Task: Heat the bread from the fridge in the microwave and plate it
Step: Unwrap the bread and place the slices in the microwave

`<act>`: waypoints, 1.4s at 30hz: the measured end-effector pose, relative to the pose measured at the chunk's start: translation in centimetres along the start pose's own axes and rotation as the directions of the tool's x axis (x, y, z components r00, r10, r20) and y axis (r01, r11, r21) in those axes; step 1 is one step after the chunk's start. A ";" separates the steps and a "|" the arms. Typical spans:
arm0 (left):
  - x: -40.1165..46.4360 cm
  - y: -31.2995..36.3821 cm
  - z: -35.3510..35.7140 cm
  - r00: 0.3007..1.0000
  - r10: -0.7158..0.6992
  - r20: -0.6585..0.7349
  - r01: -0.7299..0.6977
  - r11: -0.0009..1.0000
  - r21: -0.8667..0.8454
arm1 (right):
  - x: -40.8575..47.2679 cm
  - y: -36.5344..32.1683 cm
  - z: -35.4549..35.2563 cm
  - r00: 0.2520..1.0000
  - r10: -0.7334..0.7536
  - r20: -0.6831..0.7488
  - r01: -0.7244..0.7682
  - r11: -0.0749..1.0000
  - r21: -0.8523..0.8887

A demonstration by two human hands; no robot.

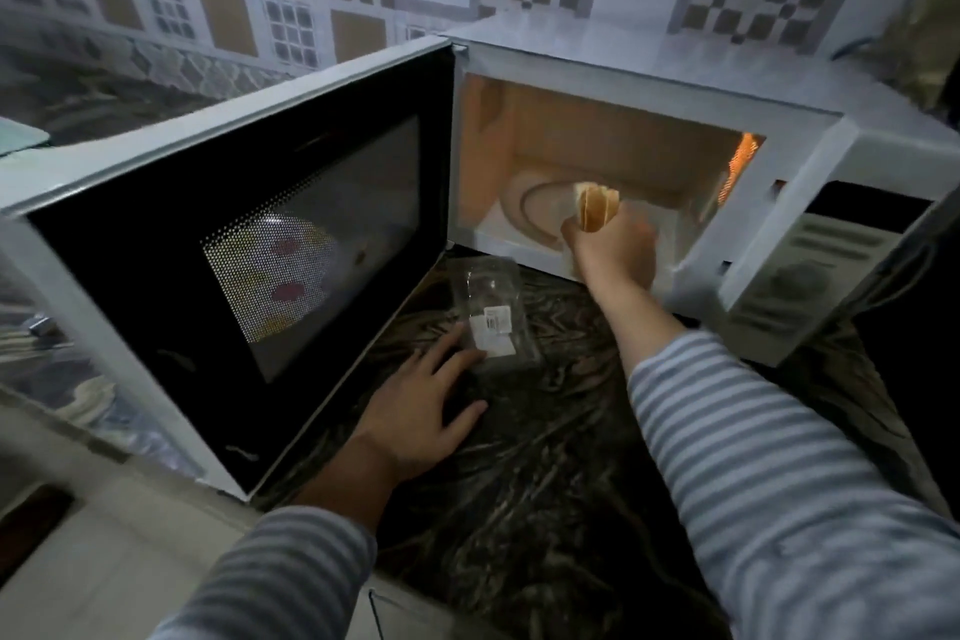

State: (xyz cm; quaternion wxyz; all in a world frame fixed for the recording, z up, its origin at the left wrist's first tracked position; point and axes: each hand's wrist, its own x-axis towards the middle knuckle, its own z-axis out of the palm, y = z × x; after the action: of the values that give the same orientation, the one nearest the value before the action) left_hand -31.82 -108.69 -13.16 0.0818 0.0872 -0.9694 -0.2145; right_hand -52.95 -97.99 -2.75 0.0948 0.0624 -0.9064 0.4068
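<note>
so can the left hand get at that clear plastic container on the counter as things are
Probably yes. The left hand lies flat on the counter, fingertips already at the edge of the clear plastic container. Nothing lies between them, and the open microwave door stands off to the side.

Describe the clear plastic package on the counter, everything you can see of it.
The clear plastic package looks empty and lies on the dark marbled counter, between the open microwave door and the oven front. It is transparent, with a white barcode label. The left hand rests flat, fingertips touching its near edge.
</note>
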 end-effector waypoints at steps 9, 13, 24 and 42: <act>0.4 -0.2 0.0 0.999 0.049 0.006 -0.050 0.998 0.033 | 6.2 -0.8 5.7 0.991 -0.055 0.122 0.056 0.998 -0.008; 0.3 -0.2 -0.1 0.999 0.042 0.011 -0.042 0.998 0.051 | 7.9 -1.1 7.0 0.987 -0.035 0.158 0.049 0.995 -0.090; 0.5 -0.8 0.4 0.998 0.055 -0.012 -0.054 0.997 0.047 | 8.7 -1.1 7.4 0.981 -0.052 0.185 0.074 0.991 -0.112; -0.5 4.2 0.0 0.951 0.268 -0.155 -0.229 0.945 0.232 | -11.4 7.8 -5.3 0.939 -0.306 0.159 0.326 0.938 -0.121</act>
State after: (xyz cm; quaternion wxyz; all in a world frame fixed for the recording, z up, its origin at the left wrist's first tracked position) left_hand -31.86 -104.84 -11.47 0.1879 -0.0087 -0.9781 -0.0894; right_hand -42.68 -88.47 -7.49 0.1003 0.2284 -0.9161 0.3138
